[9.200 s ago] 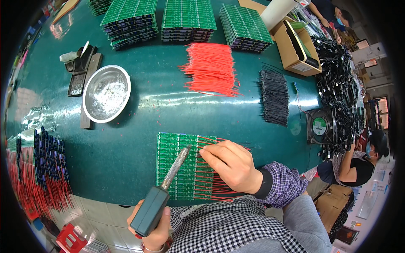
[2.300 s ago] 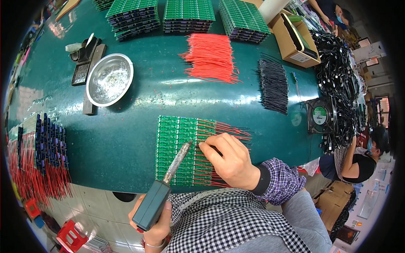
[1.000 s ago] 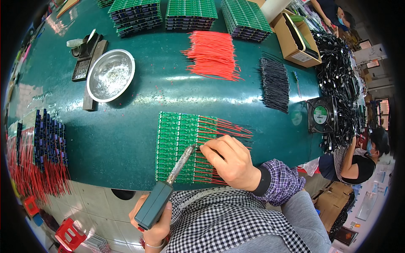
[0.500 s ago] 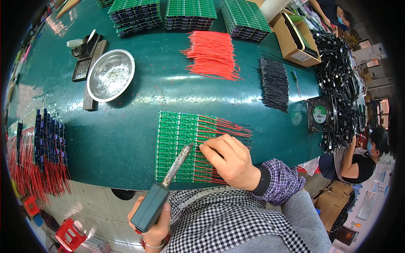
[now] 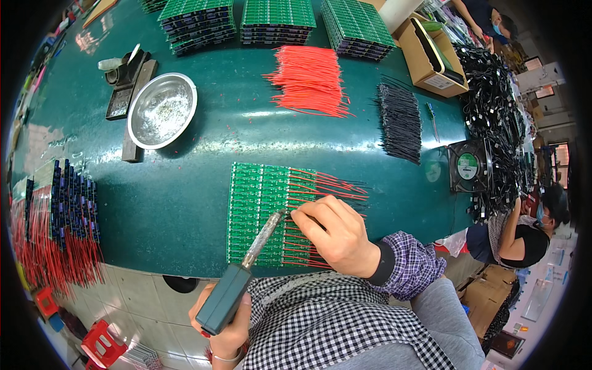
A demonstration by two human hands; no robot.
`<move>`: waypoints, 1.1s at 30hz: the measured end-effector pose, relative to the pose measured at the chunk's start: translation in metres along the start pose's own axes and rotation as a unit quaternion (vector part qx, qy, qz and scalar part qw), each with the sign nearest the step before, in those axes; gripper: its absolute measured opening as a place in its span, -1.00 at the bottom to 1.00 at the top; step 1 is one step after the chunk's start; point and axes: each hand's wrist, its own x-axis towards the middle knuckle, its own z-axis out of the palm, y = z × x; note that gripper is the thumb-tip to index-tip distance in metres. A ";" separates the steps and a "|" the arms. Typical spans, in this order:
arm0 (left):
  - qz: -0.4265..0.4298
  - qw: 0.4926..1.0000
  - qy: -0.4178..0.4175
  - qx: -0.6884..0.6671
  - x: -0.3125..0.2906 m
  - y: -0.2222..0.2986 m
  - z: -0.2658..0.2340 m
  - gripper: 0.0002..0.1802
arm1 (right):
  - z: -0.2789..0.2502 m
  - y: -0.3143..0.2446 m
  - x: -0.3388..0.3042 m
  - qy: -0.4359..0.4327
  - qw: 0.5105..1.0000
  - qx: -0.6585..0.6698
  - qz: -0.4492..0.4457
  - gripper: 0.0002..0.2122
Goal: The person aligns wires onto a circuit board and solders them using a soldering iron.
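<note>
My left hand is wrapped round the dark green handle of a soldering iron. The iron slants up to the right, its tip at the green circuit board panel lying on the table in front of me. Rows of red wires run from the panel's right part, with dark ends past its edge. My right hand rests over these wires, thumb and forefinger pinched on a thin wire right beside the iron's tip. The wire's far end is mostly hidden under the hand.
Beyond lie a bundle of red wires, a bundle of black wires and stacked boards. A metal bowl stands left; wired boards sit at the left edge. A fan and black cables are right, near co-workers.
The soldering iron and my left hand have shifted slightly right and up, the tip now closer to my right fingertips. My right hand has barely moved.
</note>
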 end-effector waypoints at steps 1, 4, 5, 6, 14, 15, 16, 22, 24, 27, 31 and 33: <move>-0.021 1.000 0.006 -0.015 0.000 0.001 0.000 -0.74 | 0.000 0.000 0.000 0.000 1.000 -0.001 0.000 -0.69; -0.028 0.998 0.036 -0.041 -0.005 -0.009 -0.005 -0.69 | 0.000 0.000 0.000 -0.004 1.000 0.000 0.001 -0.69; -0.028 0.998 0.036 -0.041 -0.004 -0.009 -0.005 -0.69 | 0.000 0.000 0.000 -0.004 1.000 0.000 0.001 -0.69; -0.022 0.994 0.090 -0.054 -0.003 -0.009 -0.006 -0.64 | 0.000 0.000 0.000 -0.006 1.000 0.001 0.001 -0.69; 0.261 0.913 0.302 -0.084 0.080 0.025 -0.056 -0.59 | -0.004 -0.003 0.002 -0.008 1.000 0.010 0.002 -0.69; 0.247 0.920 0.293 -0.087 0.094 0.019 -0.061 -0.58 | -0.004 -0.003 0.002 -0.010 1.000 0.012 0.002 -0.69; 0.146 0.943 0.287 -0.080 0.110 0.022 -0.049 -0.59 | -0.003 -0.003 0.000 -0.014 1.000 0.008 0.007 -0.68; 0.029 0.962 0.163 -0.217 0.077 0.007 -0.023 -0.41 | -0.003 0.000 -0.001 -0.021 1.000 0.008 0.009 -0.68; 0.003 0.969 0.143 -0.201 0.050 0.004 -0.020 -0.42 | -0.003 0.000 -0.002 -0.019 1.000 0.012 0.006 -0.68; -0.033 0.981 0.111 -0.156 0.013 -0.010 -0.014 -0.39 | -0.004 0.000 -0.001 -0.004 1.000 0.006 0.000 -0.68; -0.097 0.984 0.054 -0.136 -0.009 0.006 -0.015 -0.49 | -0.001 -0.002 -0.002 0.022 0.999 0.026 -0.016 -0.69; -0.072 0.994 0.059 -0.065 -0.018 -0.009 -0.014 -0.51 | 0.000 -0.003 -0.003 0.018 0.999 0.034 -0.014 -0.69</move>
